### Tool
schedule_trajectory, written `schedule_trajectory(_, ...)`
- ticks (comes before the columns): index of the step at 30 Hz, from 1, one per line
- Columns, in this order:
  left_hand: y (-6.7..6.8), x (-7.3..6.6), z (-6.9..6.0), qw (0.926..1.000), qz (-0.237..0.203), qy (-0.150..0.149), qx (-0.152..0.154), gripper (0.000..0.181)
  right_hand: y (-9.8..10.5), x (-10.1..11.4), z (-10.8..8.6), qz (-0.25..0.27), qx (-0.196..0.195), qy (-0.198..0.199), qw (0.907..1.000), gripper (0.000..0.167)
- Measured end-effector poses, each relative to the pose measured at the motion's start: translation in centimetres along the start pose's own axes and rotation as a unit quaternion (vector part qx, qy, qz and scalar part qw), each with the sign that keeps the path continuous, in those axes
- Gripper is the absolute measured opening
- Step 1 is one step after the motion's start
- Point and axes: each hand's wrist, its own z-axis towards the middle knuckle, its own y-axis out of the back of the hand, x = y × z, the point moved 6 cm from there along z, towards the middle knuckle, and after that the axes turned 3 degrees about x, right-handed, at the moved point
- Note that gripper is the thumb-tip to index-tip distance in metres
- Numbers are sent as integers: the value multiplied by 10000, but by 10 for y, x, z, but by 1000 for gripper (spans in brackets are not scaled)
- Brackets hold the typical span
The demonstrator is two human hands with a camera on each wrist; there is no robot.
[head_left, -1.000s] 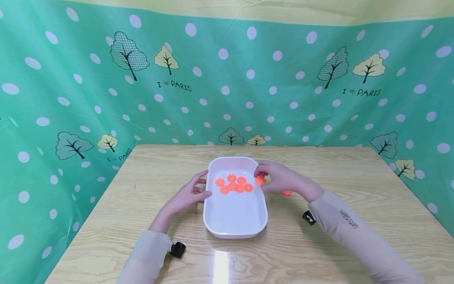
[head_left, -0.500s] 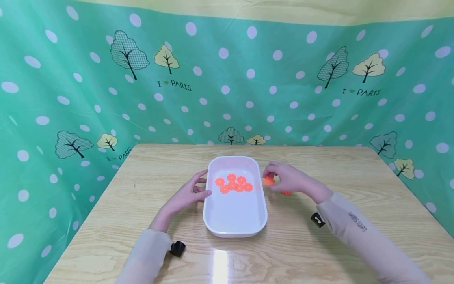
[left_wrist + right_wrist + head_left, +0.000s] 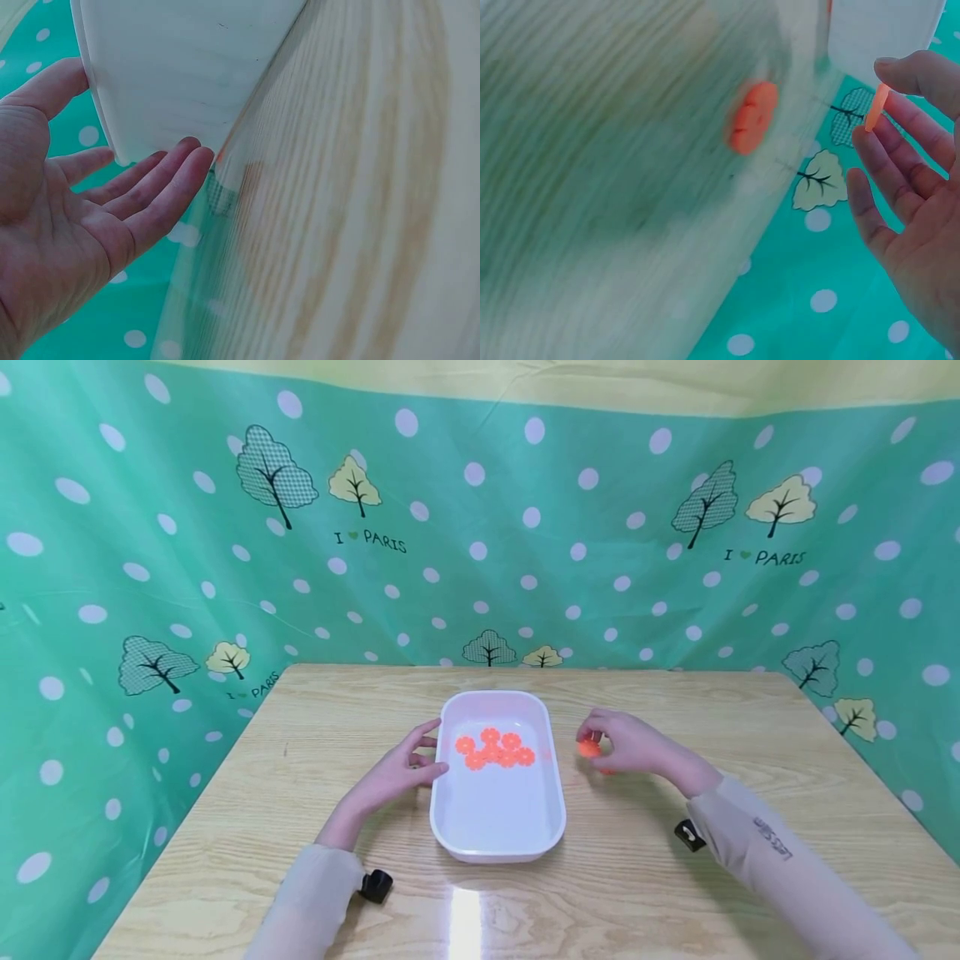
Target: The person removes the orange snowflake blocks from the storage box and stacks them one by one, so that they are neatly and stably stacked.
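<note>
A white rectangular tray (image 3: 497, 814) holds several orange flower-shaped discs (image 3: 511, 741), clustered toward its far half. My left hand (image 3: 392, 772) touches the tray's left side; in the left wrist view its thumb meets the rim and its loosely extended fingers lie by the outer wall. To the right of the tray, my right hand (image 3: 630, 745) pinches one orange flower-shaped disc (image 3: 877, 107) between thumb and fingers. Another orange disc (image 3: 754, 118), notched along its edge, lies flat on the table; in the head view my right hand mostly hides it.
The light wooden table (image 3: 330, 710) carries the tray near its middle. Behind it hangs a green polka-dot cloth (image 3: 420, 585) with printed trees. A black wrist device (image 3: 377, 887) shows at the left cuff, and another (image 3: 689, 835) at the right.
My right hand has moved rightward, from above the tray's right rim to over the table, still pinching the disc. The left hand and the tray have stayed put.
</note>
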Motion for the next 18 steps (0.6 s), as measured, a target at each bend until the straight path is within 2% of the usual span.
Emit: schedule_trajectory(18, 0, 2, 1, 10000, -73, 11, 24, 75, -13, -19, -10, -94, 72, -163, 9998, 30)
